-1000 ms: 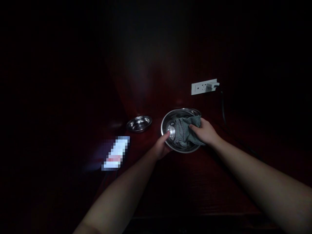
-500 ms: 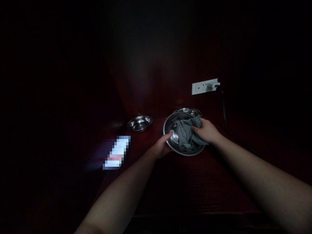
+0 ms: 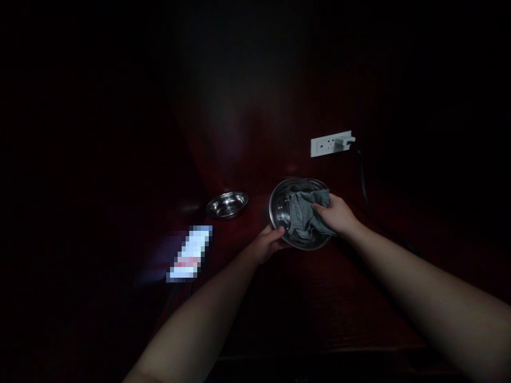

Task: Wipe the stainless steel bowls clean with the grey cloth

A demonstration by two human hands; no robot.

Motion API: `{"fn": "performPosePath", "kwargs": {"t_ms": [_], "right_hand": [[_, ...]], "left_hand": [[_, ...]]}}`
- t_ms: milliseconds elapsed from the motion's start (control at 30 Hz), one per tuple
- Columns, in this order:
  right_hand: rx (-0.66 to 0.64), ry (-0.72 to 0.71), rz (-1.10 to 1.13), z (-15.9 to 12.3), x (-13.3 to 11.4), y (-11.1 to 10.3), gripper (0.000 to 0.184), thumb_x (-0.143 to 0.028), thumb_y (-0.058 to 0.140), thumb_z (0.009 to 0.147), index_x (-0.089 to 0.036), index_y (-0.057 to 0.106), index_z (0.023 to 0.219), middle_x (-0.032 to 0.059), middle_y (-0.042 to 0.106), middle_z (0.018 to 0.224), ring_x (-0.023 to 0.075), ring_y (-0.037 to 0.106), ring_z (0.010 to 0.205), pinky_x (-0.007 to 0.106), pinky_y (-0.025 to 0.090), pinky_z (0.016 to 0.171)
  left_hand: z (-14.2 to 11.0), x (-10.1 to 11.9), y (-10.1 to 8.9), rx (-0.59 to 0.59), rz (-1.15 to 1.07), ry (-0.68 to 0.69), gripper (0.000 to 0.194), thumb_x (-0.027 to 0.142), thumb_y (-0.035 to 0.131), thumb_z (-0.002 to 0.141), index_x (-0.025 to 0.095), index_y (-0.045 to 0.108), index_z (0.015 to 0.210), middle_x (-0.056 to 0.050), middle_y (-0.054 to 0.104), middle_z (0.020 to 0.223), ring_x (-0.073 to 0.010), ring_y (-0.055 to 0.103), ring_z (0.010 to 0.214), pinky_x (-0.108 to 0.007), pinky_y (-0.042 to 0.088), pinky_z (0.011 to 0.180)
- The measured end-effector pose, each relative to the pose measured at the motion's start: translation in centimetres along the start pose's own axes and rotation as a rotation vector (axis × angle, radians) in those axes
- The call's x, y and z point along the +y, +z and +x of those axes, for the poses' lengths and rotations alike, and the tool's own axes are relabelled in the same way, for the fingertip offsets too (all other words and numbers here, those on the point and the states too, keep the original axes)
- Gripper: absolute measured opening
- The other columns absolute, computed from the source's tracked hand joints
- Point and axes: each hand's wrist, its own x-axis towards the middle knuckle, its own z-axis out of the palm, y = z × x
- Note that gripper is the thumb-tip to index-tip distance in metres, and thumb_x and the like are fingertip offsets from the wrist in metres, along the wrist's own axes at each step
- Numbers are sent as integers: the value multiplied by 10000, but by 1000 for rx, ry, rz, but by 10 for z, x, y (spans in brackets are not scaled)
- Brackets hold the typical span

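Note:
A shiny metal bowl (image 3: 280,211) is held tilted above the dark red table, its inside facing me. My left hand (image 3: 268,244) grips its lower left rim, thumb over the edge and the other fingers underneath. Bunched in my right hand (image 3: 337,214) is a grey-green cloth (image 3: 307,213), pressed against the inside of the bowl on its right. The cloth hides much of the bowl's inner surface and some of my right fingers.
A second metal bowl (image 3: 227,206) stands on the table to the left. Nearer me glows a blurred-out phone screen (image 3: 190,254). A white wall socket (image 3: 331,143) holds a plug, with a dark cable (image 3: 362,178) hanging down. The surroundings are very dark.
The held bowl has tilted and shifted slightly upward, now covering most of the metal dish behind it. My left thumb sits lower on the rim; the cloth has moved slightly left.

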Motion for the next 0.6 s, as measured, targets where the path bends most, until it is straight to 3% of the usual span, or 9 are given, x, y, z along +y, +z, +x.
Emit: {"fn": "performPosePath", "kwargs": {"t_ms": [233, 600], "right_hand": [[-32, -14, 17, -4, -1, 5, 261, -241, 543, 722, -136, 603, 954, 88, 667, 920, 198, 628, 808, 342, 477, 769], [-31, -70, -38, 0, 2, 2, 276, -255, 550, 718, -145, 596, 967, 90, 664, 925, 207, 627, 806, 353, 479, 769]], "left_hand": [[1, 4, 8, 67, 15, -3, 523, 280, 706, 606, 137, 596, 1097, -120, 674, 1009, -304, 579, 1032, -467, 403, 912], [4, 4, 4, 37, -22, -30, 444, 261, 676, 577, 107, 639, 992, -134, 681, 990, -316, 587, 1011, -462, 418, 895]]}}
